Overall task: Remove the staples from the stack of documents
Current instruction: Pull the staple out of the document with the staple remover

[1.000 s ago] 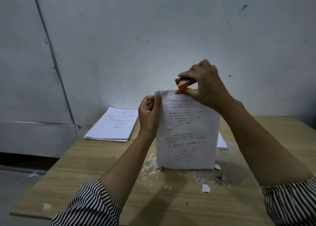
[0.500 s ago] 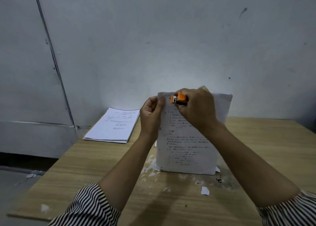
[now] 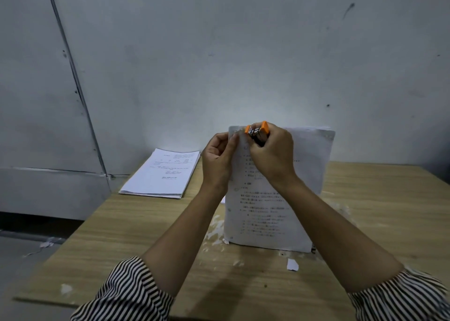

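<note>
At the centre of the frame a stapled document (image 3: pixel 272 199) stands upright on its lower edge on the wooden table (image 3: pixel 146 235), its printed face toward the camera. The left hand (image 3: pixel 218 160) pinches the top left corner of the pages between thumb and fingers, closed on the paper. The right hand (image 3: pixel 270 155) is wrapped tightly around an orange staple remover (image 3: pixel 257 131), whose metal jaws press at the top edge just right of that corner. The staple itself is too small to make out, likely hidden between the two hands. Both forearms cross in front of the sheet and cover much of its upper text; striped sleeves (image 3: pixel 126 294) fill the lower corners of the frame.

A second stack of papers (image 3: pixel 163 173) lies flat at the middle left, well apart from the upright document, near the grey wall (image 3: pixel 219 53). A torn white scrap (image 3: pixel 292 264) lies on the table just below the document's lower right, amid pale flecks and chipped patches. More litter sits on the floor at the lower left.

Compared with half a second ago, the right hand has shifted slightly left along the top edge, bringing the remover closer to the left hand's fingers. A second ago the remover was lifted clear above the page; now it is down at the paper's edge.
</note>
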